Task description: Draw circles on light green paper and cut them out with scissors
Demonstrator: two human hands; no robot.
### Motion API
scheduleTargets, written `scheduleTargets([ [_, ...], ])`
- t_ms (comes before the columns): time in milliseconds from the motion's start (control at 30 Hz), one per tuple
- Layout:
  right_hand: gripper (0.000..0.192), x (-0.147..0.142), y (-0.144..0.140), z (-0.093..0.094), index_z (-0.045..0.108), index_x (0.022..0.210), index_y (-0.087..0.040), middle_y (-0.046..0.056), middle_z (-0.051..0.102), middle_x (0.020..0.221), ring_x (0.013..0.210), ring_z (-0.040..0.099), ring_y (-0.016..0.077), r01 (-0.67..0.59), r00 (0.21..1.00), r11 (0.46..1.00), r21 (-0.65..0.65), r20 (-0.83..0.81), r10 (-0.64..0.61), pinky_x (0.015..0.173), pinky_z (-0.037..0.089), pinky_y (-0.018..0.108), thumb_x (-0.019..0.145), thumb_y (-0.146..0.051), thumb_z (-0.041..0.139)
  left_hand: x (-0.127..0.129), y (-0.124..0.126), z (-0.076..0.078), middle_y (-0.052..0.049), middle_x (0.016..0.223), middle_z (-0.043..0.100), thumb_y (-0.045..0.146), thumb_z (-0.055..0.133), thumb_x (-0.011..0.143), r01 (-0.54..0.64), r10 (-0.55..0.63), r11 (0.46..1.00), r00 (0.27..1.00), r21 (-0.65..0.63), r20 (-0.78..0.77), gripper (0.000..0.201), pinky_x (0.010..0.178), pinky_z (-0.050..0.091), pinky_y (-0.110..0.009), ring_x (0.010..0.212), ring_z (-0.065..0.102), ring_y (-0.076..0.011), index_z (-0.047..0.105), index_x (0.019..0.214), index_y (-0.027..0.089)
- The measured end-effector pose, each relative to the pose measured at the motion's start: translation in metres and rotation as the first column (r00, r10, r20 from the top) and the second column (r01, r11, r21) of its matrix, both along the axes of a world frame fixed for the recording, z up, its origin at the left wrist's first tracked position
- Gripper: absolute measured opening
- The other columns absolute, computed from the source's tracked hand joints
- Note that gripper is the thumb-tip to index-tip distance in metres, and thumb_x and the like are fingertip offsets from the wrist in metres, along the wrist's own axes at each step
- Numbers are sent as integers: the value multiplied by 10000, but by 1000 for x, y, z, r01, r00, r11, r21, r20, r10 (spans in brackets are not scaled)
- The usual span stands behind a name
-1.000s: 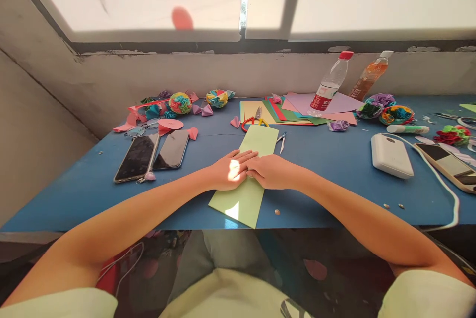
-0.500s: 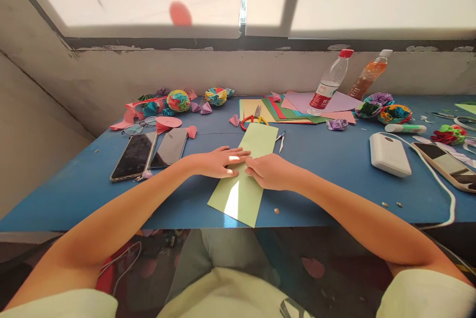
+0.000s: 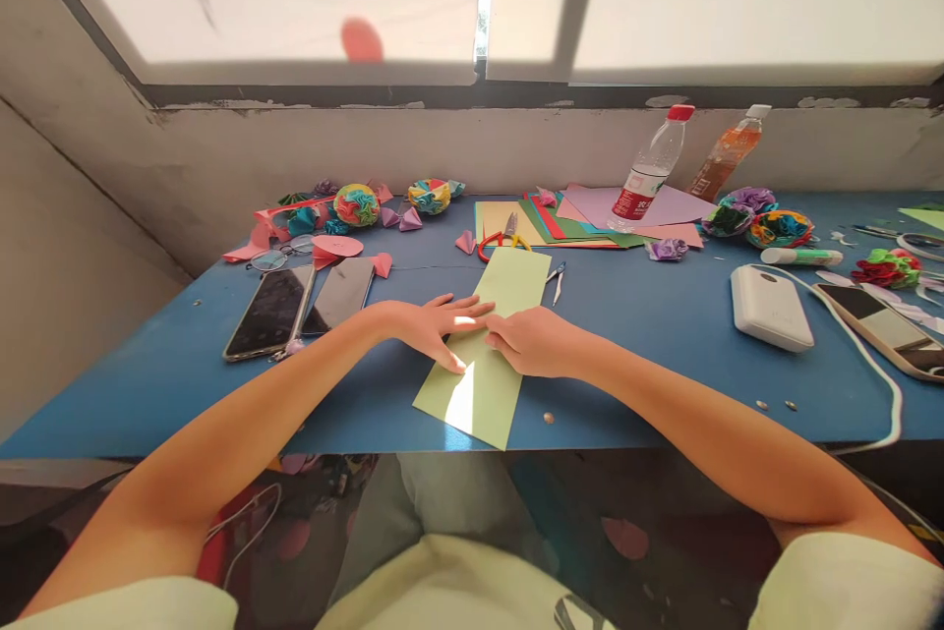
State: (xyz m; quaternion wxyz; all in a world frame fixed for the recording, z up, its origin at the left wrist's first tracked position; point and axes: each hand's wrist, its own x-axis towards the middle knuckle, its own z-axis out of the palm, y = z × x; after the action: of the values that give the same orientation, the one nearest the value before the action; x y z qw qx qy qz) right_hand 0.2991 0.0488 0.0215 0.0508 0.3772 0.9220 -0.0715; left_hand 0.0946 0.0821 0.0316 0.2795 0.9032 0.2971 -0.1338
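A long strip of light green paper [image 3: 483,394], apparently folded, lies slanted on the blue table, its near end at the front edge. My left hand [image 3: 442,323] rests on its left side, fingers stretched and spread, thumb apart toward me. My right hand [image 3: 535,340] is closed, knuckles bent, pressing on the middle of the paper beside the left fingertips. Whether anything is inside its curled fingers is hidden. Just past the paper's far end lie scissors [image 3: 505,239] with red and yellow handles. A drawing compass [image 3: 557,283] lies close to its right edge.
Two phones [image 3: 271,313] lie left, near glasses [image 3: 269,260] and folded paper balls [image 3: 356,204]. Coloured sheets [image 3: 567,229] and two tilted bottles [image 3: 649,173] are at the back. A white power bank [image 3: 772,308] with a cable [image 3: 877,365] and a glue stick [image 3: 801,257] are right.
My left thumb has swung toward me, away from the other fingers. The right hand and the paper have hardly moved. The view has tilted slightly.
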Motion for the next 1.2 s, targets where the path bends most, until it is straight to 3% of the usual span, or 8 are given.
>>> scheduleTargets([
  [167,266,1,7,-13,581,1080,-156,97,668,944,800,619,189,-85,967,996,36,-237,91,606,359,247,926,-266,394,-2,1,3,15,1541,36,666,648,580,40,-40,999,999,-11,-25,1019,1121,-51,-468,1399,-84,-288,229,1439,313],
  [333,174,-2,12,-29,598,966,-141,99,667,971,813,622,167,-136,878,978,155,-438,192,652,412,243,893,-237,472,-4,4,1,-1,1543,48,632,565,701,79,-79,997,996,-5,-45,871,1125,-32,-461,1399,-98,-260,246,1438,296],
  [633,226,0,5,-26,598,1056,-163,108,655,1058,956,617,186,-192,870,942,274,-398,293,679,451,255,885,-176,450,-10,2,10,-18,1545,47,637,665,580,120,-120,993,988,-2,-101,1043,1106,-32,-512,1400,-91,-290,195,1450,304],
  [800,214,-13,-6,-31,615,932,-144,103,672,919,840,622,161,-246,769,925,288,-523,367,687,462,257,920,-234,422,-6,-4,10,1,1543,-3,587,751,457,81,-79,997,988,12,-135,1155,1096,-20,-542,1391,-93,-329,217,1443,310],
  [967,194,-33,-25,-35,646,846,-166,61,673,873,741,598,156,-383,706,867,318,-505,497,646,465,272,889,-199,460,-4,-9,12,24,1520,-124,565,778,373,77,-75,997,973,1,-219,1366,1091,-10,-545,1382,-128,-336,7,1463,277],
  [1133,222,-40,-28,-39,649,828,-156,81,651,866,768,577,181,-312,729,857,410,-475,493,605,455,287,889,-186,438,-4,-12,12,54,1510,-140,509,787,364,69,-62,997,969,19,-239,1358,1088,-6,-545,1379,-139,-329,11,1458,295],
  [1200,234,-42,-30,-41,642,845,-150,88,639,878,751,565,176,-297,727,872,389,-501,471,599,456,286,894,-185,416,-4,-11,11,62,1517,-107,497,790,359,63,-57,998,974,19,-217,1330,1087,-10,-543,1380,-127,-334,64,1458,314],
])
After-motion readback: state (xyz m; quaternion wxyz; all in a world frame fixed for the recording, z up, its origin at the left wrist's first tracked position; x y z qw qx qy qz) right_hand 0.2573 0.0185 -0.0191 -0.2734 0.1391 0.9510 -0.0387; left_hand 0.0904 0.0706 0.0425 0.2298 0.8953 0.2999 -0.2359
